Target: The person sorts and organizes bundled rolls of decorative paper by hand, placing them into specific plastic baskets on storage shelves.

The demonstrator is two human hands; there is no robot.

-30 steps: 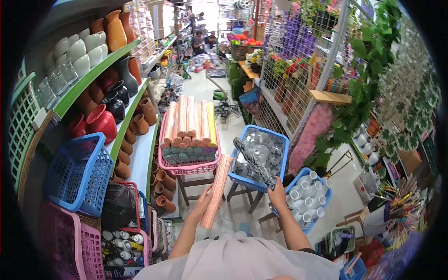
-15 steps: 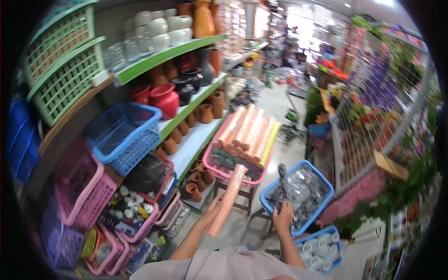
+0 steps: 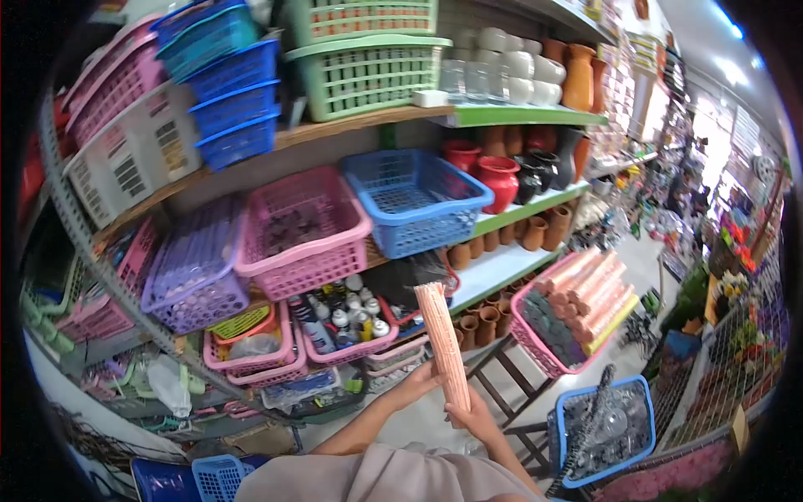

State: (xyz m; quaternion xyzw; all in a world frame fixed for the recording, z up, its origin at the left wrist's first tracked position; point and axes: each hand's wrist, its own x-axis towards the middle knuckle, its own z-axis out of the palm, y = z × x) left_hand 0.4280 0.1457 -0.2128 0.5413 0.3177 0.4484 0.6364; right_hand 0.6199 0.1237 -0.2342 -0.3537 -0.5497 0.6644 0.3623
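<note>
A long copper-pink roll (image 3: 443, 343) stands tilted in front of me, its top end leaning left. My left hand (image 3: 421, 385) is closed against its left side, around the lower half. Lower down, my right hand (image 3: 473, 416) wraps the bottom end from the right. To the right, a pink basket (image 3: 535, 355) holds a pile of similar copper-pink rolls (image 3: 590, 293), with a yellow roll (image 3: 611, 325) at the edge and dark grey-green rolls (image 3: 548, 326) beside them.
At the lower right, a blue basket (image 3: 649, 418) contains dark items and clear plastic. Shelves on the left carry a pink basket (image 3: 305, 268), a blue basket (image 3: 431, 230) and a purple basket (image 3: 196, 301). Red vases (image 3: 499, 184) sit farther along. A wire rack (image 3: 753, 343) borders the right.
My view has swung left toward the shelves. My right hand has left the blue basket's edge and now grips the roll's lower end. The roll stays in my left hand and is now more upright.
</note>
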